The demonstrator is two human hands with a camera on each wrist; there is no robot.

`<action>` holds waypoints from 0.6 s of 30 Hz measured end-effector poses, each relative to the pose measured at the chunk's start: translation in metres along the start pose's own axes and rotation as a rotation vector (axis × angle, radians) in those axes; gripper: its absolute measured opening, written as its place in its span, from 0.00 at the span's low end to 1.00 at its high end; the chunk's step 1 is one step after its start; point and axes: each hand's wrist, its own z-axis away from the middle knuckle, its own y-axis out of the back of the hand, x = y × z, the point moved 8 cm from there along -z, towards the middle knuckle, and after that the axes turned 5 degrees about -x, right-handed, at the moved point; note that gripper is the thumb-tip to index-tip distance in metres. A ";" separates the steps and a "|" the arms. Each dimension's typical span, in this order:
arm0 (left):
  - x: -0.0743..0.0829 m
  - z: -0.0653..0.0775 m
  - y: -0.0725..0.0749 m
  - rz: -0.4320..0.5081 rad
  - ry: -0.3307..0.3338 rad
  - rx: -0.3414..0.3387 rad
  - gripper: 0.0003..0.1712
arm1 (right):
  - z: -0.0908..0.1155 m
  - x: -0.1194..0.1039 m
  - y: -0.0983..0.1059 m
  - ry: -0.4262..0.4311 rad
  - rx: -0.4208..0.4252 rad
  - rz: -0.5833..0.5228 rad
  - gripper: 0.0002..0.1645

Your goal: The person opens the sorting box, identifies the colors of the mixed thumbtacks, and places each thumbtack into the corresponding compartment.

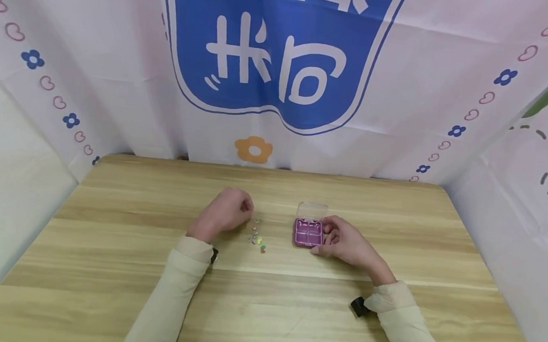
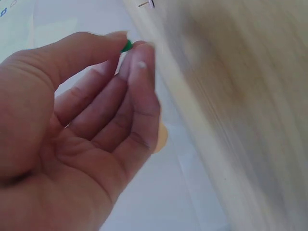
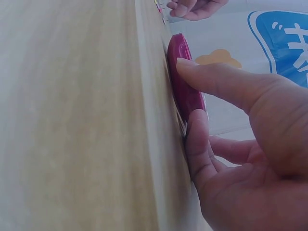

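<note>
A small purple case (image 1: pixel 308 233) with a grid of compartments lies on the table, its clear lid (image 1: pixel 312 211) swung up at the back. My right hand (image 1: pixel 347 244) holds the case at its right side, thumb on the near corner and fingers round the farther part; the right wrist view shows the thumb against the purple wall. To the left, my left hand (image 1: pixel 225 210) is raised over the table and pinches a tiny green piece (image 2: pixel 126 46) between thumb and forefinger, most of it hidden by the fingertips. Several tiny coloured pieces (image 1: pixel 259 240) lie just right of that hand.
The wooden table (image 1: pixel 264 308) reaches back to a hanging cloth (image 1: pixel 131 102) with a blue printed sign and flowers. More pale cloth (image 1: pixel 514 209) closes off the right side. A black wrist device (image 1: pixel 359 306) sits at the right sleeve cuff.
</note>
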 end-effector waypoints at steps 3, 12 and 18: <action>0.006 -0.001 0.003 0.004 -0.036 0.029 0.06 | 0.002 0.002 0.000 0.004 0.002 -0.003 0.43; 0.027 -0.003 0.002 -0.019 -0.100 0.043 0.07 | 0.003 0.002 0.001 -0.002 0.002 -0.011 0.42; 0.053 -0.005 -0.016 -0.012 -0.150 0.000 0.08 | 0.003 -0.001 0.001 0.011 -0.008 -0.014 0.42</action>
